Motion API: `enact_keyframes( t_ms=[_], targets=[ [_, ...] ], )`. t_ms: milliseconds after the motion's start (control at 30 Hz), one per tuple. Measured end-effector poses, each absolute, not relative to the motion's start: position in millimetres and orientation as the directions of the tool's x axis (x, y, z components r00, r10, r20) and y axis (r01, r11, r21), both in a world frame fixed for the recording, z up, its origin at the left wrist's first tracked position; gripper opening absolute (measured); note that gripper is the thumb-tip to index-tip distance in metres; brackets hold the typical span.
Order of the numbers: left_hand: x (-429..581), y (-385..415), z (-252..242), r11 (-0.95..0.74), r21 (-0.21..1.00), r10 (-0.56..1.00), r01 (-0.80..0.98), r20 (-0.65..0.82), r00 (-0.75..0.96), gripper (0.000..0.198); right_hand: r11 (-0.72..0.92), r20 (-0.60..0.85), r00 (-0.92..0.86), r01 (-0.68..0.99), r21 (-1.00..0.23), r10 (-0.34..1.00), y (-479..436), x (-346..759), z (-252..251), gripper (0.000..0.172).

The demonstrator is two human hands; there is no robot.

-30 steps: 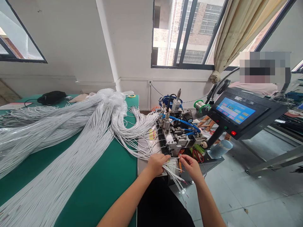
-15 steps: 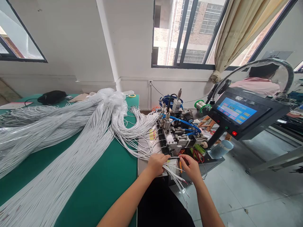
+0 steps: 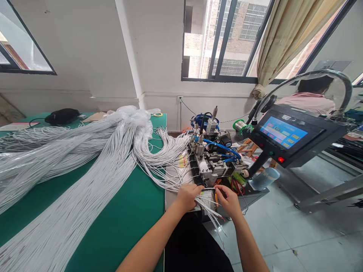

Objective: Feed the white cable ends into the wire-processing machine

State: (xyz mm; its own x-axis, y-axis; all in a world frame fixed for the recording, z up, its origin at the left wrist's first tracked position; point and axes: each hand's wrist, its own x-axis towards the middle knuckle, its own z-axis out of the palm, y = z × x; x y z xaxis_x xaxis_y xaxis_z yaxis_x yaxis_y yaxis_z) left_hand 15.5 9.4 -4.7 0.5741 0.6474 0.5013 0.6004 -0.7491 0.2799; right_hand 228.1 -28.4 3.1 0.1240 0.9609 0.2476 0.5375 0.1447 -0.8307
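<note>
My left hand (image 3: 188,197) is closed around several white cables (image 3: 208,208), whose ends fan out below it toward the floor. One white cable (image 3: 209,188) runs from the left hand across to my right hand (image 3: 226,198), which pinches its end between thumb and fingertips. Just beyond both hands stands a small bench machine (image 3: 211,158) with metal cylinders and blue tubes. From the left hand, the cables lead back over the table edge to a larger looped bundle (image 3: 144,151).
Long bundles of white cable (image 3: 93,189) lie across the green table (image 3: 136,223) on my left. A touch-screen panel (image 3: 283,132) and a solder wire spool (image 3: 239,126) are at right. A plastic container (image 3: 265,179) stands beside the machine. Another person (image 3: 307,102) sits behind the panel.
</note>
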Motion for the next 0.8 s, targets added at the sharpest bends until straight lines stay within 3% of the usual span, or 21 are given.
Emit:
enact_keyframes(
  t_ms=[567, 800],
  targets=[
    [14.4, 7.9, -2.0, -0.741, 0.289, 0.661, 0.606, 0.468, 0.586, 0.038, 0.157, 0.248, 0.092, 0.556, -0.816, 0.965, -32.8, 229.1, 6.1, 0.032],
    [14.0, 7.6, -0.4, -0.757, 0.246, 0.641, 0.606, 0.462, 0.613, 0.042, 0.212, 0.340, 0.065, 0.669, -0.712, 0.938, -31.5, 231.5, 3.9, 0.031]
  ],
)
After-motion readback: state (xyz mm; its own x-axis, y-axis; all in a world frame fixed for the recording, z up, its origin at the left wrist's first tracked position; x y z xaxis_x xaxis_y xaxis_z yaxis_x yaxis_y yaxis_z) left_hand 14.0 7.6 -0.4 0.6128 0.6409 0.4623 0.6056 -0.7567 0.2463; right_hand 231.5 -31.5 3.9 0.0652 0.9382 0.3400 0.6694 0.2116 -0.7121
